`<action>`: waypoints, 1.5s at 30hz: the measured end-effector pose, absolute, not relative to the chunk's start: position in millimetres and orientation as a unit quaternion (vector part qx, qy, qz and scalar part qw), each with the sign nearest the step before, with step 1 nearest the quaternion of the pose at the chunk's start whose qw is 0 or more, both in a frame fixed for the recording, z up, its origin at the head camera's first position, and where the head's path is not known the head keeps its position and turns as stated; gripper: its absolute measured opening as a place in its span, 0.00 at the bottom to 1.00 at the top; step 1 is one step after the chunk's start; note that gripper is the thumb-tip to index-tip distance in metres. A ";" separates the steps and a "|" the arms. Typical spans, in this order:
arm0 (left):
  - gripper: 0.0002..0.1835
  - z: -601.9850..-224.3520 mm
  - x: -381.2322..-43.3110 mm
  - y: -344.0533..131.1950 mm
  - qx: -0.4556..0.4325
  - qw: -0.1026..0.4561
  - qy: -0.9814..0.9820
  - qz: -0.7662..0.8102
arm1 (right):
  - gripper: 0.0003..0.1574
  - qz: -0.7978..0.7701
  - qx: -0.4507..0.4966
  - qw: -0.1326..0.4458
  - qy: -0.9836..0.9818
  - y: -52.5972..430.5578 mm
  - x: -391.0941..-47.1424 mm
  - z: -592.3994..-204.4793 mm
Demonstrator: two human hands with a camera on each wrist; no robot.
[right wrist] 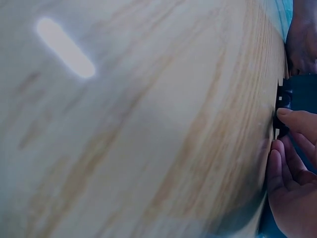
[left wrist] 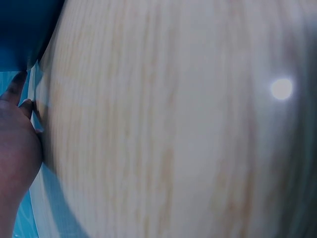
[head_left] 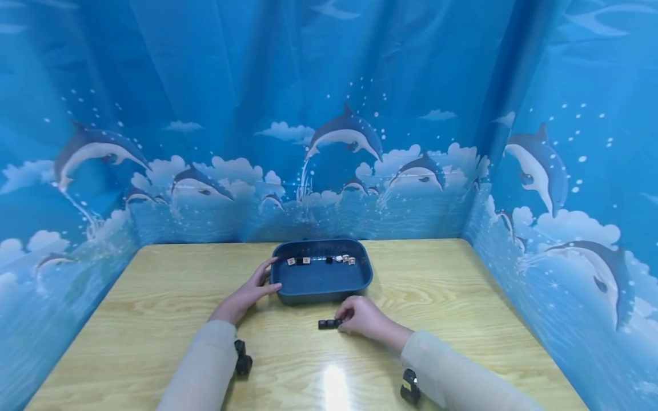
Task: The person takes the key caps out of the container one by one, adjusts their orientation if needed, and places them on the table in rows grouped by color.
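A dark blue tray (head_left: 321,295) stands toward the back of the table, with several small black and white cubes (head_left: 345,258) along its far inner side. My left hand (head_left: 247,294) touches the tray's left end, thumb and fingers spread apart at its rim. In front of the tray is a short row of small black cubes (head_left: 326,324) on the table. My right hand (head_left: 365,315) pinches the black cube (head_left: 339,323) at the row's right end between thumb and fingers. In the right wrist view, the fingertips partly hide the row.
The light wood-grain table (head_left: 442,297) reaches back to a blue dolphin-print curtain (head_left: 216,85) on the far side and both flanks. A bright light reflection lies near the front. Each wrist carries a small black device (head_left: 410,388).
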State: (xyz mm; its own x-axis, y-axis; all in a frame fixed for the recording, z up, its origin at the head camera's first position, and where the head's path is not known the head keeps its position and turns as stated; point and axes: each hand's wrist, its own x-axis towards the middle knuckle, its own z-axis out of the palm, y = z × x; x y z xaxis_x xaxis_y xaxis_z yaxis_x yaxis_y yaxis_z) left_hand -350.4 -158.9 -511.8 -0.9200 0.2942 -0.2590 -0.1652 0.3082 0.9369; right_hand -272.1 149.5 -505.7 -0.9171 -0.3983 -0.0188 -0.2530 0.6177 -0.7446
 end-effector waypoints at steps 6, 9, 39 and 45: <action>0.45 -511.5 -350.1 -158.8 0.041 0.196 0.785 0.587 | 0.12 -0.395 -0.181 0.094 0.896 149.1 -273.3 -505.4; 0.46 -511.6 -349.9 -158.9 0.041 0.196 0.785 0.586 | 0.11 -0.391 -0.183 0.092 0.897 149.5 -274.0 -505.9; 0.44 -511.2 -348.7 -158.3 0.061 0.196 0.777 0.595 | 0.13 -0.406 -0.203 0.106 0.885 157.9 -279.3 -444.9; 0.44 -512.4 -348.5 -159.6 0.058 0.196 0.774 0.599 | 0.14 -0.429 -0.185 0.108 0.878 156.0 -291.2 -435.1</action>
